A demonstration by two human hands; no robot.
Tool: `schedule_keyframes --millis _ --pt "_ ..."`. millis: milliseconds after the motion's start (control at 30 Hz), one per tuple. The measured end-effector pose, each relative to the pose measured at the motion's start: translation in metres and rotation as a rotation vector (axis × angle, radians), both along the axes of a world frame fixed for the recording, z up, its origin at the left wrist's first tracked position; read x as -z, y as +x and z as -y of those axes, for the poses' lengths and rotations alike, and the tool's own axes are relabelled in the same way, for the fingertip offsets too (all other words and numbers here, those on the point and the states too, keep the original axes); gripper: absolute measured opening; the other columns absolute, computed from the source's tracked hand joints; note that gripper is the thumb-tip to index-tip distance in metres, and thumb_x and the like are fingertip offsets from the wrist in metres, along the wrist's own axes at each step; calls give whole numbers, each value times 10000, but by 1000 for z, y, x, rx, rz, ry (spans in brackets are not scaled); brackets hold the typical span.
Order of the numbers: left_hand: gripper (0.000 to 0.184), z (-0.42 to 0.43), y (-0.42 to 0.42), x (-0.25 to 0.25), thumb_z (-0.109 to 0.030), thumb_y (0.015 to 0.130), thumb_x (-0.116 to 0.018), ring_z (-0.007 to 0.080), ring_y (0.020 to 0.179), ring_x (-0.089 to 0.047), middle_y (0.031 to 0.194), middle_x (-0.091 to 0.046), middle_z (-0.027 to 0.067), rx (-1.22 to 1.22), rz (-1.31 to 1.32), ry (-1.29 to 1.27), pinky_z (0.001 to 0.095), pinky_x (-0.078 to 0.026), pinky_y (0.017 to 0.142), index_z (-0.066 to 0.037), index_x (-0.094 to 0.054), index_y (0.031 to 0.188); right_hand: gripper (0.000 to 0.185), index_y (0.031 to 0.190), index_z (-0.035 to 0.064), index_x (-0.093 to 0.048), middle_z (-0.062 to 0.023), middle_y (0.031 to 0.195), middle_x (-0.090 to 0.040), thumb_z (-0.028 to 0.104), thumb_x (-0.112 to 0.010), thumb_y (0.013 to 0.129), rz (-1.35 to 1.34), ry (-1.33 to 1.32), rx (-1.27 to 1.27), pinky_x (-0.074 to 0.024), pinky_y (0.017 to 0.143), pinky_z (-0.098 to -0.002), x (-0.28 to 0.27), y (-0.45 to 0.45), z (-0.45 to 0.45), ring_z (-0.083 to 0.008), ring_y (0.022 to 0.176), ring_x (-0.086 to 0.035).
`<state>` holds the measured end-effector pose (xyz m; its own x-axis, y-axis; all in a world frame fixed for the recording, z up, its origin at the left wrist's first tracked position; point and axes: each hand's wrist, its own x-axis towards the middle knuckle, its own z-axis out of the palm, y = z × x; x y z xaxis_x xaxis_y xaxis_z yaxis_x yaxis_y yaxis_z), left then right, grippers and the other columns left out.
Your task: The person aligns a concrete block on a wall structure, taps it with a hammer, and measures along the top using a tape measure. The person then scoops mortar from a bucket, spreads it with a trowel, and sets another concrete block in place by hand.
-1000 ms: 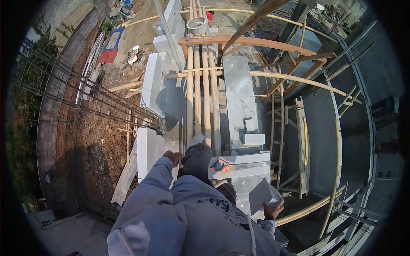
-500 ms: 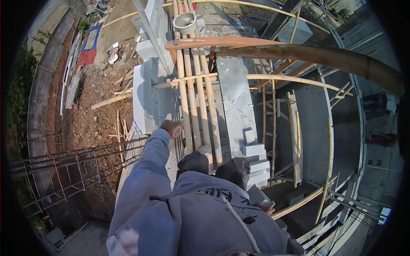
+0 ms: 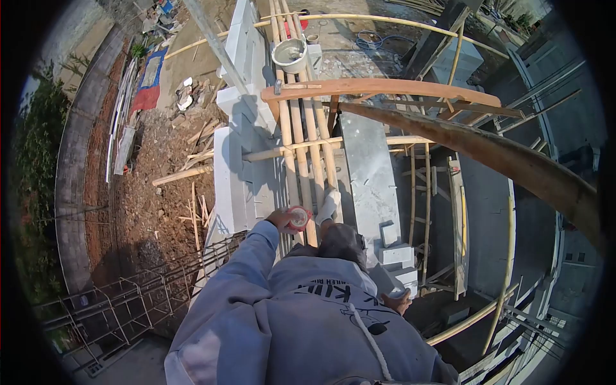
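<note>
My left hand (image 3: 281, 219), at the end of a grey sleeve, grips a round red-rimmed reel (image 3: 299, 218) with a pale middle; its exact kind is unclear. It is over the bamboo poles (image 3: 316, 173), beside the white block wall (image 3: 232, 179). Low on my right side, my right hand (image 3: 398, 301) has its fingers around the lower edge of a grey block (image 3: 385, 280), partly hidden by my sweatshirt. Just beyond it, several pale blocks (image 3: 398, 255) are stacked on a long grey board (image 3: 369, 173). A white-covered foot (image 3: 329, 205) rests on the poles.
Ahead, a wooden beam (image 3: 385, 91) crosses the poles, with a hammer (image 3: 278, 86) on its left end. A mortar bucket (image 3: 290, 55) stands beyond. Rebar cages (image 3: 141, 298) jut out at left above rubble (image 3: 173, 218). A deep drop with bamboo scaffolding (image 3: 511, 237) lies right.
My left hand has moved right, away from the wall, with the red-rimmed reel. The foot has come forward onto the poles. The grey block at my right side has risen further into view.
</note>
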<state>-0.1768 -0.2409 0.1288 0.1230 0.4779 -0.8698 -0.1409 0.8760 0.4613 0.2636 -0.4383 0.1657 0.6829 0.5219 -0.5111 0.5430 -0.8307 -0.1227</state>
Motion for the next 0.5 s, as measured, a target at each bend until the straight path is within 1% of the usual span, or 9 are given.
schedule_keyframes --millis 33,67,167,267,367,400,500 --pt "453 -14 0 3 -201 763 -697 260 946 -618 1088 -587 102 26 -28 -6 418 -579 693 -95 -529 1170 1099 1374 29 -245 -291 1197 -381 319 -832 490 -9 -3 -26 -375 969 -442 3 -3 -16 -416 1141 -400" --pt "446 -28 0 6 -195 761 -699 259 905 -635 1045 -609 112 62 -96 -10 399 -586 673 -77 -531 1158 1094 1372 26 -241 -292 1198 -375 323 -828 498 1 -4 -72 -386 956 -457 10 -4 -28 -424 1130 -409" --pt "458 -65 -3 18 -196 758 -704 271 863 -648 1033 -622 126 149 -234 -27 401 -587 674 -69 -530 1162 1109 1374 21 -234 -293 1190 -376 333 -831 493 -49 -45 -109 -383 963 -462 18 -5 -72 -430 1132 -410" --pt "496 -96 -8 17 -281 713 -733 259 845 -655 1015 -639 126 221 -303 10 380 -569 694 -70 -569 1130 1101 1375 38 -241 -283 1190 -378 319 -833 491 -20 -98 -151 -380 969 -476 28 -10 -124 -436 1139 -406" --pt "530 -132 -23 25 -358 678 -748 229 860 -651 1004 -645 111 563 -520 15 350 -561 670 -92 -592 1108 1088 1376 59 -246 -271 1188 -380 303 -833 493 60 -148 -242 -378 968 -491 20 -19 -177 -439 1146 -403" --pt "535 -144 -27 22 -412 654 -745 240 848 -652 957 -659 125 654 -628 123 356 -527 725 -81 -619 1055 1080 1375 74 -247 -268 1208 -372 288 -833 493 25 -146 -205 -376 968 -501 11 -23 -201 -441 1162 -394" --pt "570 -181 -38 28 -414 625 -742 277 901 -642 972 -667 136 633 -656 167 365 -489 813 -82 -628 1074 1083 1382 61 -232 -280 1225 -356 275 -826 502 11 -120 -225 -361 989 -490 3 -28 -255 -451 1192 -367"
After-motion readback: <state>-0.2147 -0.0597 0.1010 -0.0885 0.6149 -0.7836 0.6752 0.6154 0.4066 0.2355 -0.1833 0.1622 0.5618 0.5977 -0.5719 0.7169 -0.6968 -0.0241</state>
